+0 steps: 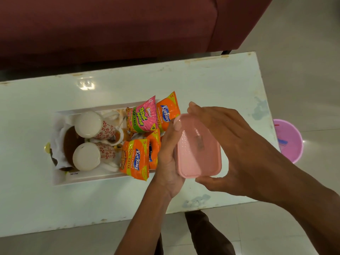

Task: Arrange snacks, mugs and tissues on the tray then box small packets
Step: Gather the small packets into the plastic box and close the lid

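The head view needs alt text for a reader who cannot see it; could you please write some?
Two bare hands hold a pink lidded box over a white table, the left hand gripping its side and the right hand around its far side. Beside it, a white tray holds two upturned mugs and snack packets.

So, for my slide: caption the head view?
Both hands hold a pink lidded box beside the snack-filled tray.
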Demonstrator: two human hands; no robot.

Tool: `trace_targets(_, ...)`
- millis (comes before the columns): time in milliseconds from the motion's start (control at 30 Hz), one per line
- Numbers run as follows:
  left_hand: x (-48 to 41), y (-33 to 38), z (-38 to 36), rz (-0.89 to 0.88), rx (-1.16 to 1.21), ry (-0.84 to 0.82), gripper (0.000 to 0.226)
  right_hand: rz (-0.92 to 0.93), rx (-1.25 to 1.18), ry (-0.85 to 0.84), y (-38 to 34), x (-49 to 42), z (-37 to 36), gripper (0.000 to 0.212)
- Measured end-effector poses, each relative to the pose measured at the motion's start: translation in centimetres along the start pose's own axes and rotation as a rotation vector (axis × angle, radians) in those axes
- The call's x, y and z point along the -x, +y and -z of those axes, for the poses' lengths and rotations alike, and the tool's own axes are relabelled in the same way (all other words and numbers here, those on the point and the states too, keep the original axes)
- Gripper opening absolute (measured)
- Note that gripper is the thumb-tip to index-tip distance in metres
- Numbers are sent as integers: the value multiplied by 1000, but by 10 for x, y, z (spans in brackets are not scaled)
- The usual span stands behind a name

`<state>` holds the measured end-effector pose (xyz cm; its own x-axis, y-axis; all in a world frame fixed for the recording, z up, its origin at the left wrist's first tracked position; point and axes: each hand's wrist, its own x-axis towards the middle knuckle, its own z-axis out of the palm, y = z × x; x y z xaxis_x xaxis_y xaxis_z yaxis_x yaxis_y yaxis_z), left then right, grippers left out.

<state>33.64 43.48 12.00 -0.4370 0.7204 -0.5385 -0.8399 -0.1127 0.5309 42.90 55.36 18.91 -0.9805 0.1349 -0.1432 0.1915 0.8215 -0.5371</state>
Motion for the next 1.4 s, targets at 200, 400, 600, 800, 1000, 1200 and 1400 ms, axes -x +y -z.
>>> trace_targets(200, 3, 5, -13, -55, -20, 88, 64, -449, -541, 239, -12, 10, -9, 101)
trace_targets(400, 15, 2, -34, -321, -265, 189, 53, -719, -1283, 354, -31, 22, -39, 39)
trace_targets(600, 24, 23, -23, -273, -534, 126, 29, -755, -1238, 729, -36, 20, -44, 35)
trace_targets(800, 24, 23, -39, -258, -882, 59, 55, -870, -1091, 762, -32, 13, -38, 39)
trace_targets(1000, 23, 11, -37, -322, -873, 123, 37, -976, -984, 721, -18, 14, -39, 42)
trace_targets(1200, 20, -6, -40, -357, -786, 246, 33, -859, -1034, 713, -10, 11, -42, 36)
trace_targets(1400, 37, -27, -61, -287, -564, 273, 13, -808, -1253, 840, -5, 18, -48, 43)
